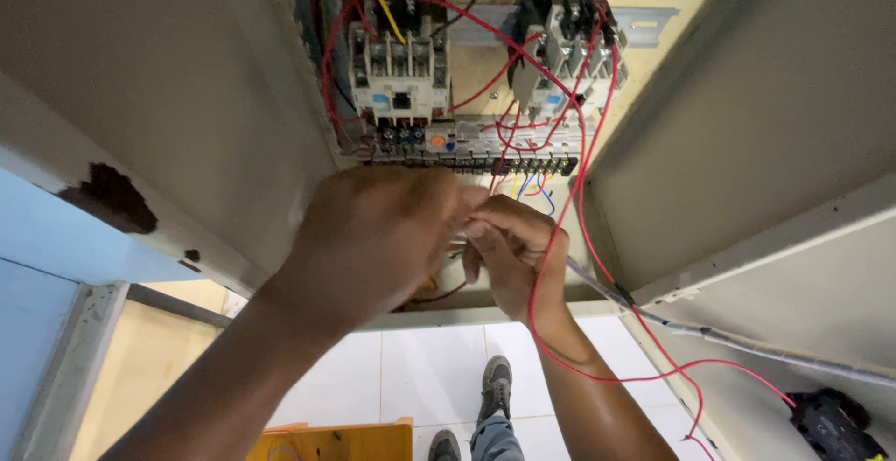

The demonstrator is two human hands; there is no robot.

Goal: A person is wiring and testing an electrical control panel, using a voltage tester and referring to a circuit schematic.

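Observation:
Both my hands are raised inside an open beige electrical cabinet (747, 125), just below a black terminal strip (476, 160). My left hand (373, 237) shows its back, with its fingers curled toward my right hand; what they hold is hidden. My right hand (513, 256) is pinched shut on a thin red wire (560, 358), which loops down over my wrist and runs off to the lower right. A small metallic piece (457, 242) shows between the two hands. Above the strip, two white contactors (399, 74) (565, 50) with red wiring sit on a metal rail (644, 22).
The cabinet walls close in on the left and right. A black device (835, 424) lies on the ledge at the lower right, beside a grey cable (747, 342). Below are a white tiled floor (420, 377), my shoes (495, 388) and an orange wooden stool (341, 442).

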